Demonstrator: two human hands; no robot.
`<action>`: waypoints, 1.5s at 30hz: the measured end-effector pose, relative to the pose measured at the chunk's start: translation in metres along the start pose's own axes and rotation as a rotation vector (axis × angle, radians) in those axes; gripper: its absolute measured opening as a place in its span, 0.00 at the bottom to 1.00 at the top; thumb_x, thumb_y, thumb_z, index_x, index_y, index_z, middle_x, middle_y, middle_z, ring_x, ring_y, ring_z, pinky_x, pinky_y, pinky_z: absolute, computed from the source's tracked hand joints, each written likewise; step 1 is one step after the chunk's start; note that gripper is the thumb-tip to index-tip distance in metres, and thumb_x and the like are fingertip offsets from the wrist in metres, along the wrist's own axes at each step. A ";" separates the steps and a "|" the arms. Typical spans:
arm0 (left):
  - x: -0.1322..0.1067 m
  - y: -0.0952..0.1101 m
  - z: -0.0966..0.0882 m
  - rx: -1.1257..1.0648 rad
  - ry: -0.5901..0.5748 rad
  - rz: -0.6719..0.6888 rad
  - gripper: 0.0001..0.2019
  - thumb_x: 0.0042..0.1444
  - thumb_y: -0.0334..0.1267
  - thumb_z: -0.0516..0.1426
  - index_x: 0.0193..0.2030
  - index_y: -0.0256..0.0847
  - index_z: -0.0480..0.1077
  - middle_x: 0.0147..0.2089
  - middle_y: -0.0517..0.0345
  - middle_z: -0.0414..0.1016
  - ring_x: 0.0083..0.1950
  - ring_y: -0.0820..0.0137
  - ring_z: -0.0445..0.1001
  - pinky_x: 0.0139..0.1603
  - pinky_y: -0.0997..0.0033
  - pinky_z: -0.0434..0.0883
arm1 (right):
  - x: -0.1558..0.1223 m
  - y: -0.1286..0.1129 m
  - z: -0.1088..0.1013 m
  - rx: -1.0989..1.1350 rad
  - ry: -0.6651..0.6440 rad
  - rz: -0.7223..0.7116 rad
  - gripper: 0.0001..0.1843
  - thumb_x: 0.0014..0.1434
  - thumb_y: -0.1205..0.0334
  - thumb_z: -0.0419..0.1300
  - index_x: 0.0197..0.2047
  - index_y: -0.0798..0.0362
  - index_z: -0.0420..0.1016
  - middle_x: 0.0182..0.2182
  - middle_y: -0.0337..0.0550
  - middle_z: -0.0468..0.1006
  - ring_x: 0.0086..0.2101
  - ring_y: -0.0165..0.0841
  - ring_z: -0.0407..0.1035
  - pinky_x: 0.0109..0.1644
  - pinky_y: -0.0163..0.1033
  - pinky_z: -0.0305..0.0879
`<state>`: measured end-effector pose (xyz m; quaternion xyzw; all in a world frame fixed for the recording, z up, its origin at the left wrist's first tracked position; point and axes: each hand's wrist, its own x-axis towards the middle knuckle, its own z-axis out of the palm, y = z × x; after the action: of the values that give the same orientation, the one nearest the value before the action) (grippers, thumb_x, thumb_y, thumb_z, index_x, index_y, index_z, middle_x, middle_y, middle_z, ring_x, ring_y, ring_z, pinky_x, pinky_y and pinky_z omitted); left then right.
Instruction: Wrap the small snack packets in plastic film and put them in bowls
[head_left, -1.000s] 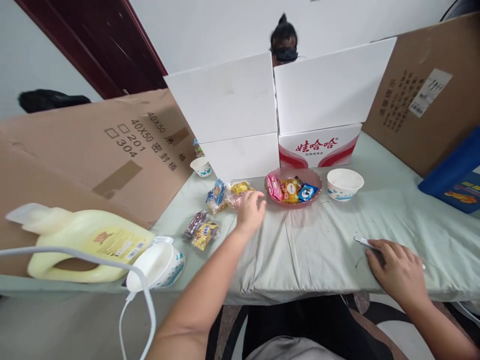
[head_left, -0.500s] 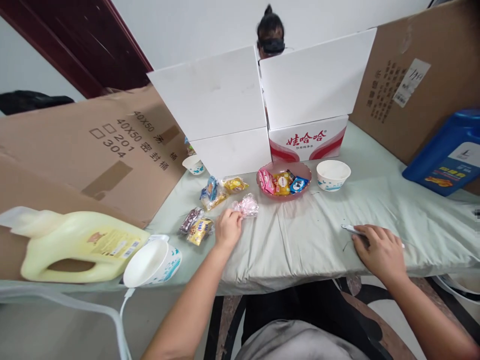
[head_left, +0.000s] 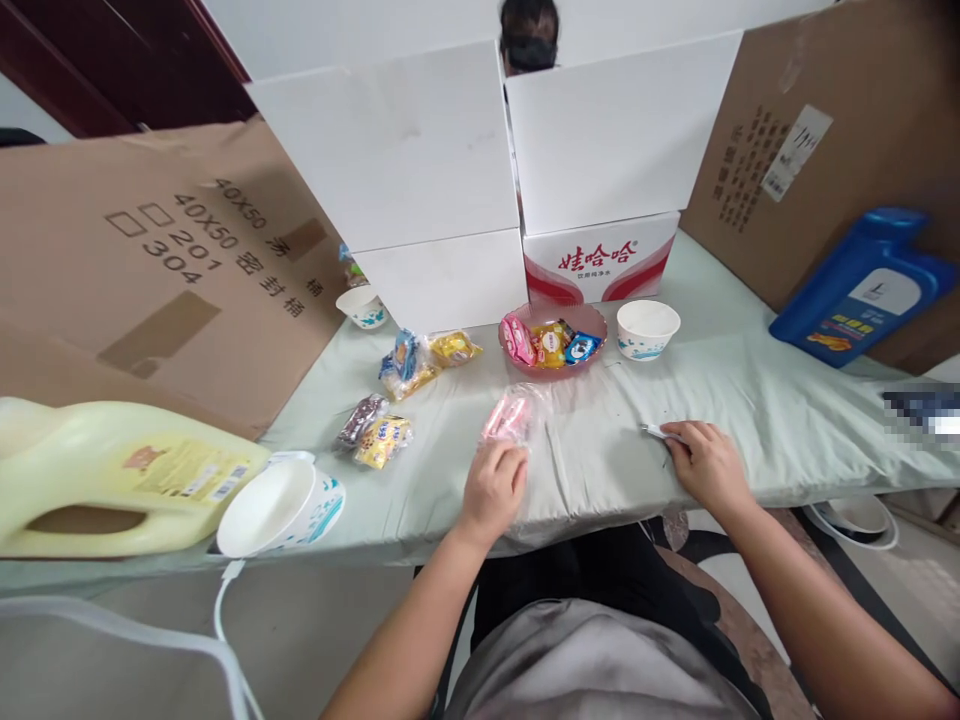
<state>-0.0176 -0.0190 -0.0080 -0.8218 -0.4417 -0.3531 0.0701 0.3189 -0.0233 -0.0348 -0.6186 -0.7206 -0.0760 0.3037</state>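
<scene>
My left hand point(head_left: 495, 485) pinches the near end of a clear plastic packet with pink contents point(head_left: 507, 415), low over the cloth. Under my right hand point(head_left: 705, 465) is a slim white tool, its metal-looking tip point(head_left: 651, 430) poking out leftward; it looks like a utility knife, though the fingers cover most of it. Left of the pink packet lie a yellow snack packet point(head_left: 382, 441) and a dark one point(head_left: 361, 422). Behind them are more wrapped snacks point(head_left: 409, 360) in blue and gold. A pink glass bowl point(head_left: 553, 368) holds several colourful packets.
Paper bowls stand at the back right point(head_left: 649, 330), back left point(head_left: 363, 308) and tilted at the front left point(head_left: 281, 508). A yellow jug point(head_left: 127, 480) and a blue bottle point(head_left: 862, 290) flank the table. White boxes point(head_left: 442, 280) form a wall; a person is behind it.
My left hand has brought the pink packet nearer the table's front and to the right. My right hand keeps its hold on the white tool. The head view has shifted.
</scene>
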 end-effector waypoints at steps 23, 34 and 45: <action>0.065 -0.045 0.020 0.430 -0.239 -0.310 0.11 0.62 0.35 0.51 0.39 0.37 0.74 0.41 0.44 0.74 0.46 0.56 0.72 0.46 0.61 0.68 | 0.008 -0.027 0.010 0.028 -0.015 -0.077 0.11 0.64 0.62 0.52 0.42 0.53 0.75 0.38 0.48 0.78 0.40 0.41 0.67 0.44 0.46 0.63; 0.085 -0.040 0.006 0.268 -0.401 -0.546 0.34 0.58 0.33 0.53 0.71 0.37 0.49 0.46 0.47 0.77 0.45 0.60 0.75 0.43 0.66 0.69 | 0.008 -0.027 0.010 0.028 -0.009 -0.081 0.10 0.64 0.61 0.53 0.42 0.53 0.75 0.38 0.47 0.78 0.39 0.41 0.67 0.44 0.45 0.63; 0.058 -0.035 0.020 0.282 -0.220 -0.325 0.12 0.52 0.48 0.62 0.38 0.45 0.76 0.44 0.49 0.70 0.47 0.56 0.68 0.47 0.58 0.67 | 0.008 -0.028 0.009 0.047 -0.014 -0.064 0.10 0.63 0.60 0.53 0.41 0.52 0.75 0.37 0.48 0.78 0.39 0.42 0.67 0.44 0.46 0.63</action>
<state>-0.0139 0.0499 0.0074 -0.7555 -0.6179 -0.2032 0.0777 0.2893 -0.0185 -0.0306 -0.5886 -0.7437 -0.0645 0.3104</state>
